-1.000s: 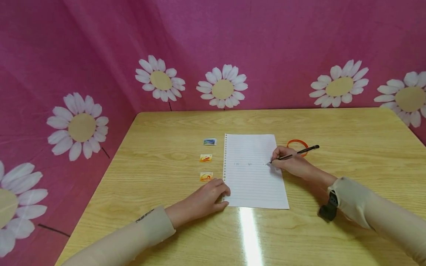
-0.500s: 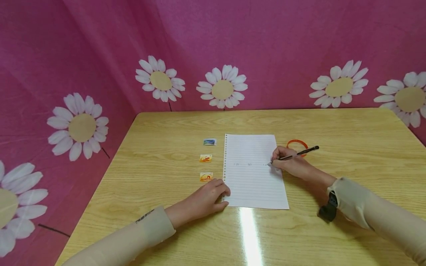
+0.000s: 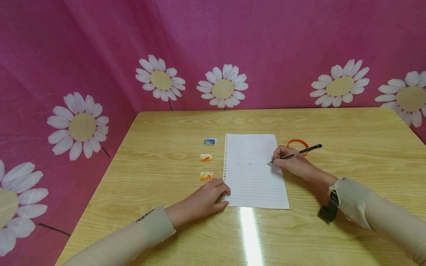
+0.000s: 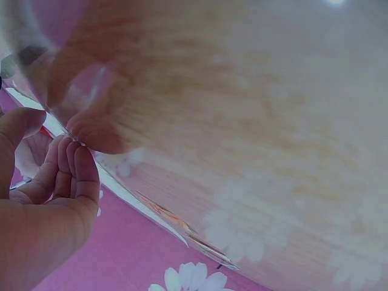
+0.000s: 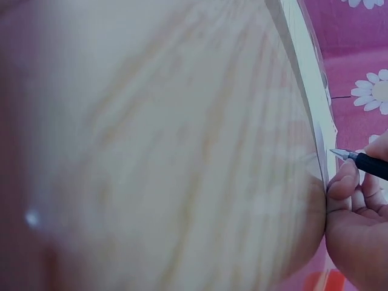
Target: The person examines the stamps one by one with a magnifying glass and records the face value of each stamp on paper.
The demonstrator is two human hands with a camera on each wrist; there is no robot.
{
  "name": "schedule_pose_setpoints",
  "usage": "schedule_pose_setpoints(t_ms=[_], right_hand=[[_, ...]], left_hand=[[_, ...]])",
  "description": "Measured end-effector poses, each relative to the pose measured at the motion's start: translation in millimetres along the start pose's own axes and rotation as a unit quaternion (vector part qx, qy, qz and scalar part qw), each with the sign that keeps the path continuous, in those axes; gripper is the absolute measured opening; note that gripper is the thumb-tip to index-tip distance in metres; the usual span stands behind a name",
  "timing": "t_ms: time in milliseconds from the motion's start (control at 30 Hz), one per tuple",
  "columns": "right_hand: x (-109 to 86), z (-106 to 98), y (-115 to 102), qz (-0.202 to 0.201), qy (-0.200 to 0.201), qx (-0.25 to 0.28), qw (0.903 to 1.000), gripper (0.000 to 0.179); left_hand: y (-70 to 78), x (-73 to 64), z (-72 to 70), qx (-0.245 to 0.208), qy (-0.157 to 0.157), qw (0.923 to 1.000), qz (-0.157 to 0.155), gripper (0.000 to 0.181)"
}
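Observation:
My right hand (image 3: 293, 162) pinches a ballpoint pen (image 3: 307, 149) with a black end. Its metal tip, clear in the right wrist view as the pen (image 5: 370, 163) leans out of the fingers, meets the ruled sheet of paper (image 3: 254, 186) near the right side. Small handwritten figures stand in a row across the sheet, the rightmost right at the tip. My left hand (image 3: 208, 197) rests at the sheet's lower left edge, fingers bent loosely and fingertips on the margin. In the left wrist view the left hand (image 4: 60, 182) lies low against the tabletop.
Left of the paper lie three small stamps in a column: a blue-green one (image 3: 210, 142), a yellow-red one (image 3: 206, 158) and another yellow-red one (image 3: 206, 176). An orange-red ring (image 3: 297, 141) lies behind the right hand. A pink flowered cloth (image 3: 273, 48) hangs around the wooden table (image 3: 159, 147).
The pen's back end has tilted slightly up and to the right while its tip makes small strokes at the rightmost figure. The left hand and paper stay in place.

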State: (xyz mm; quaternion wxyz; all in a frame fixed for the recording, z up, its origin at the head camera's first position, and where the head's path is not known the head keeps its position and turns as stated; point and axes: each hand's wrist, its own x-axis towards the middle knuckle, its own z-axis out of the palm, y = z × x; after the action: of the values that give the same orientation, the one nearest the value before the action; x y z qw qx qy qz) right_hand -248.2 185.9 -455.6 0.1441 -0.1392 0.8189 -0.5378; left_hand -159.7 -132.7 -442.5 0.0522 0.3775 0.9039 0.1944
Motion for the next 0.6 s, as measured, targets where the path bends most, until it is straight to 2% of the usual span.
schedule_pose_setpoints(t_ms=[367, 600], right_hand=[[-1.5, -0.5, 1.1, -0.004, 0.004, 0.019, 0.9998, 0.016], [-3.6, 1.0, 0.3, -0.024, 0.007, 0.019, 0.9995, 0.015]], left_hand=[[0.8, 0.9, -0.6, 0.008, 0.006, 0.9999, 0.012, 0.017], [2.1, 0.4, -1.8, 0.008, -0.001, 1.0, 0.001, 0.018]])
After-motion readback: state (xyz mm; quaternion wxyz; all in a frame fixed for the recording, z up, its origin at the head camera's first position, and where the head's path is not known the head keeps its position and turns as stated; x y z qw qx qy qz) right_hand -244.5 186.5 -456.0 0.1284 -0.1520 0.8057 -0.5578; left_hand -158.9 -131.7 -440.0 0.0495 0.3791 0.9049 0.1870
